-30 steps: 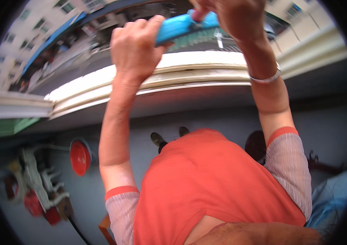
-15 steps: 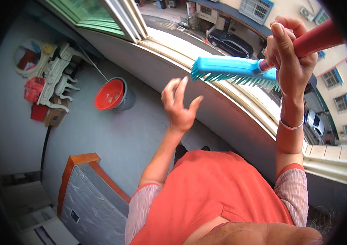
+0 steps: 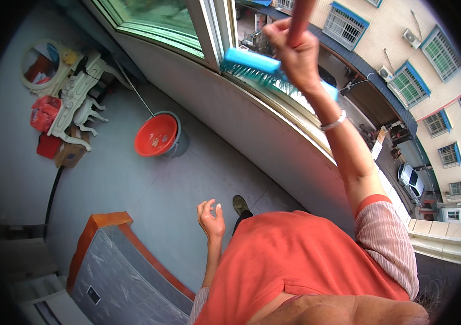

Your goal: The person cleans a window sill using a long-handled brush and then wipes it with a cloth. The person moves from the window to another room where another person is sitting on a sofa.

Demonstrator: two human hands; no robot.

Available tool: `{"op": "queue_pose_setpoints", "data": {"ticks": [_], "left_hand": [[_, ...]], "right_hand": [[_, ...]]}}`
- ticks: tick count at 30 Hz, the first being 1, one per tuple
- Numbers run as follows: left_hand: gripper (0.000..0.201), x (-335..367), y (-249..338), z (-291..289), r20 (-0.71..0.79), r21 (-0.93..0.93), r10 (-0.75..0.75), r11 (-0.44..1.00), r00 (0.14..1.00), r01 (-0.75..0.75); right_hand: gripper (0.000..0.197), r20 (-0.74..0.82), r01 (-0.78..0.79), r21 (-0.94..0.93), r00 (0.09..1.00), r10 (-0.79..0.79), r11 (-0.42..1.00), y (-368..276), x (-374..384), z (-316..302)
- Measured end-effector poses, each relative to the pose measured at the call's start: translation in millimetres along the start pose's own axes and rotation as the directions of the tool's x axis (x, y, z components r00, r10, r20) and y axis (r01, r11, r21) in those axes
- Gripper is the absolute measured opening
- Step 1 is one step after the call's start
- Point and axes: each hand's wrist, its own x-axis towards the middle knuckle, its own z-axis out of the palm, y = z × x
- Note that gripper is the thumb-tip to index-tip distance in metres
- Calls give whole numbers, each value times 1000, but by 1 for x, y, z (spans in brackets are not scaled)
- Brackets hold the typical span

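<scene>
The brush has a long blue head (image 3: 252,60), smooth on the back, with thin teal bristles (image 3: 249,75) below it, and a thick red handle (image 3: 302,19). The fingers of the right hand (image 3: 297,57) are wrapped around this handle, and the head lies just below these fingers, reaching out to their left and right. The left hand (image 3: 211,219) is well apart from the brush; its fingers are half bent, with a gap between thumb and fingers, and no object is seen in them. Near the bristles, below the right fingers, runs the cream window sill (image 3: 317,131); to the left of them stands the white window frame (image 3: 218,32). Under the left fingers is the grey floor (image 3: 116,187), and farther to their upper left a red basin (image 3: 157,134) sits on a grey bucket (image 3: 182,143). The handle is cut off by the upper edge, the right hand and forearm cover part of the head, and the bristles are blurred, so one cannot tell whether they touch the sill.
</scene>
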Motion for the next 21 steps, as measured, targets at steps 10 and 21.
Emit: {"op": "queue_pose_setpoints", "data": {"ticks": [10,21], "left_hand": [[21,54,-42,-42,105,-54,-93,994,990,99],[22,86,-52,-47,99,-99,-134,985,986,144]], "right_hand": [[14,4,-50,-436,998,58,899,-8,13,-83],[17,146,-9,-233,988,44,972,25,29,17]]}}
